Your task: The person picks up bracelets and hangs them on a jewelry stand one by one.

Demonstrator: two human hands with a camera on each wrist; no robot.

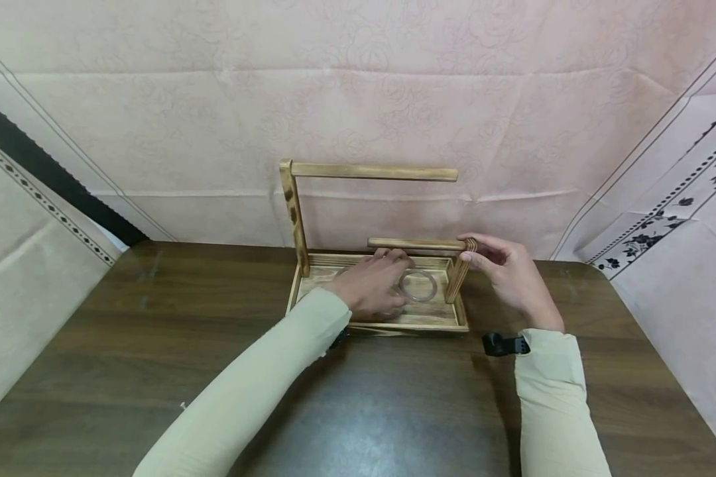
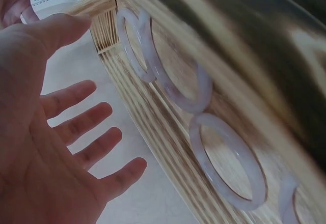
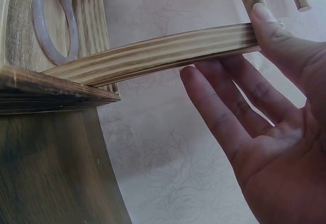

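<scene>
A wooden display stand has a tray base with a low rim (image 1: 412, 327), a tall post (image 1: 295, 218) at left and a short post (image 3: 168, 53) at right. A bar reaches sideways from each post. My right hand (image 1: 507, 271) pinches the top of the short post, thumb on the near side and fingers behind. My left hand (image 1: 372, 285) is over the tray, fingers spread and relaxed, nothing in its grasp. Several pale lilac bangles (image 2: 204, 168) lie in the tray beside it; in the head view the left hand hides part of them.
The stand sits at the back of a dark brown wooden table (image 1: 417, 411). Right behind it hangs a pale pink patterned cloth (image 1: 358, 119). The tall post's upper bar (image 1: 372, 172) runs above the shorter bar (image 1: 414, 244).
</scene>
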